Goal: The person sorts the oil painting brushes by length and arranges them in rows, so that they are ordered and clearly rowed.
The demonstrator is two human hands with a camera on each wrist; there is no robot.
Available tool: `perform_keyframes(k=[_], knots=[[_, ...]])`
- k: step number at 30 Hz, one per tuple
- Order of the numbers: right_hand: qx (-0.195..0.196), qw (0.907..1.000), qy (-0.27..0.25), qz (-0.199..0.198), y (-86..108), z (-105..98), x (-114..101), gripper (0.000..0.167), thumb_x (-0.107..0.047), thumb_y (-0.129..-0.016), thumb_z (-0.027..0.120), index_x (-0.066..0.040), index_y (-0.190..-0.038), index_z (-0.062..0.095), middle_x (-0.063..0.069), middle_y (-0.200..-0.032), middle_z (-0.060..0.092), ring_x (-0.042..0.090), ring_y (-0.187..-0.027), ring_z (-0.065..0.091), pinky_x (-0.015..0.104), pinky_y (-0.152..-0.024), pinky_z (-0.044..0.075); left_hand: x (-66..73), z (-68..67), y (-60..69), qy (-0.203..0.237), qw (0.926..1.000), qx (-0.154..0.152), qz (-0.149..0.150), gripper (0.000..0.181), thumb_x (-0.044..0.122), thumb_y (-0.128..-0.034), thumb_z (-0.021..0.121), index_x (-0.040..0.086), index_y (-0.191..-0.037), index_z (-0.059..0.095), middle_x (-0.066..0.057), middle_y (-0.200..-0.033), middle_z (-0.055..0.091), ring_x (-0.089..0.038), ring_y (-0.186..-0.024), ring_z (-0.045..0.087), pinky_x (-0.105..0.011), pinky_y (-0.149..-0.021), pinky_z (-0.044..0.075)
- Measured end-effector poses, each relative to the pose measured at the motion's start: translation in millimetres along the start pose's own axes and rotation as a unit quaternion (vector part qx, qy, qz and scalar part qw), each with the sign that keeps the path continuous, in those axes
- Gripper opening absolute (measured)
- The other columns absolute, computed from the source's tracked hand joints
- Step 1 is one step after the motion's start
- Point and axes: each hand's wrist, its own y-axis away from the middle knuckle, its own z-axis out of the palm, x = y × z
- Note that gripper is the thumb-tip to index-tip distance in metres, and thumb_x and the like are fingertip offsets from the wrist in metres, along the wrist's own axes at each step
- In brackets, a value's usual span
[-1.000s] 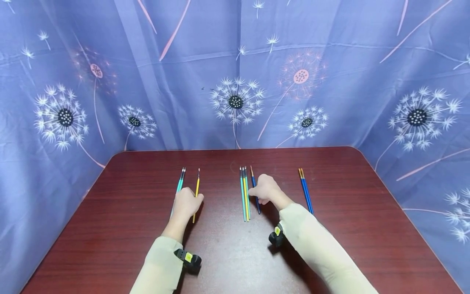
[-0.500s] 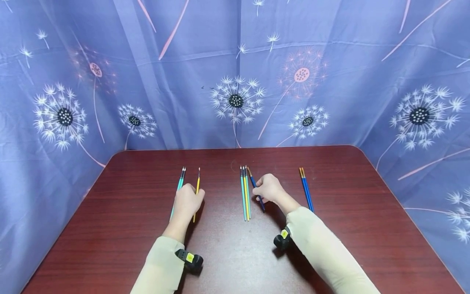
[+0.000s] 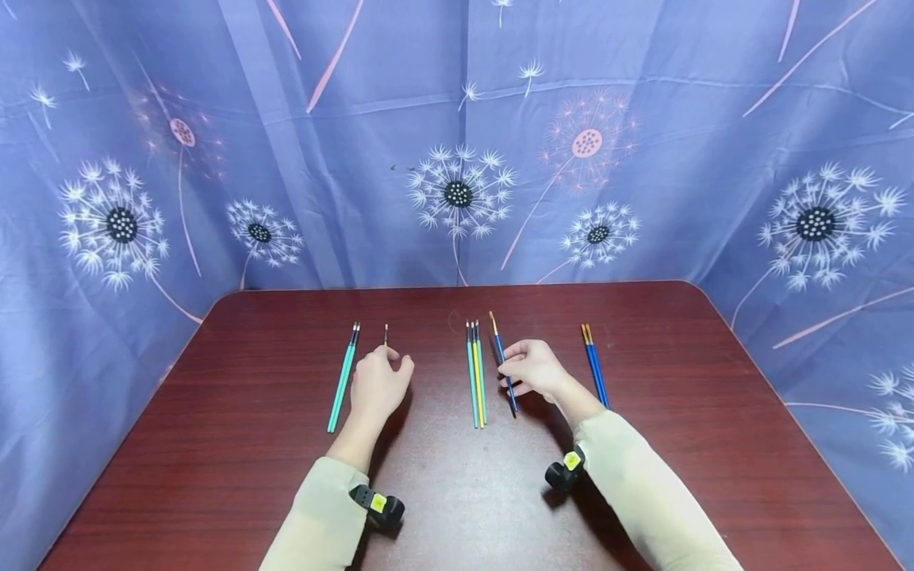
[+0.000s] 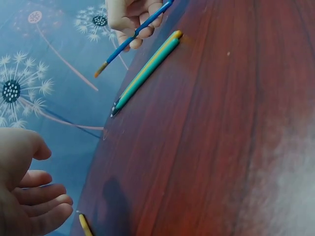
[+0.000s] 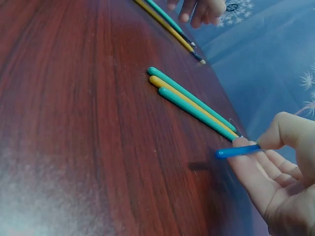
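Pinched in my right hand point(image 3: 537, 370) is a blue paintbrush point(image 3: 500, 342) with tan bristles, held just off the table. My left hand point(image 3: 377, 386) hovers over a yellow paintbrush point(image 5: 170, 29) with fingers relaxed and nothing in them; in the head view only that brush's tip shows. Left of that hand lie two teal paintbrushes point(image 3: 344, 385) side by side. Between the hands, two teal paintbrushes point(image 4: 147, 73) and one yellow paintbrush point(image 3: 478, 381) form a close row, the yellow one in the middle.
Two blue paintbrushes point(image 3: 596, 369) lie side by side to the right, one end near my right sleeve point(image 3: 635, 476). The dark red wooden table point(image 3: 214, 460) has a far edge against a blue dandelion-print curtain point(image 3: 357, 198).
My right hand has drawn the blue paintbrush rightward, away from the middle row, and lifted it. My left hand has let go of the yellow paintbrush and risen slightly to the right.
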Motion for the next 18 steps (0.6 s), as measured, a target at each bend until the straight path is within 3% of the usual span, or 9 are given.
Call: perform_keyframes(k=[8,13,18], knots=[[-0.053,0.995,-0.083,-0.018,4.1,-10,7,0.055,0.002,-0.088,0.055,0.004,-0.139,0.033,0.016,-0.099,0.061,0.019,-0.075,0.068,0.033,-0.06,0.057,0.7,11.1,-0.7,0.05,0.9979,-0.04,0.0,0.027,0.029,-0.0855,0.06,0.008,-0.098,0.068,-0.005,-0.077,0.069,-0.019,-0.073,0.064,-0.037,-0.064,0.051],[-0.068,0.9918,-0.103,-0.03,6.9,-15,11,0.06,0.005,-0.085,0.051,0.0,-0.141,0.03,0.027,-0.115,0.055,0.018,-0.077,0.067,0.036,-0.062,0.057,3.3,19.0,-0.3,0.087,0.9941,-0.063,0.014,0.023,0.023,-0.0855,0.06,0.005,-0.097,0.068,-0.007,-0.079,0.071,-0.018,-0.073,0.066,-0.036,-0.069,0.053],[-0.073,0.9913,-0.102,-0.039,10.5,-20,16,0.068,0.006,-0.086,0.048,-0.01,-0.147,0.024,0.03,-0.126,0.048,0.02,-0.079,0.066,0.041,-0.064,0.057,8.9,26.0,1.0,0.108,0.9894,-0.097,0.009,0.025,0.021,-0.085,0.062,0.003,-0.102,0.067,-0.009,-0.086,0.072,-0.019,-0.078,0.069,-0.036,-0.072,0.054]])
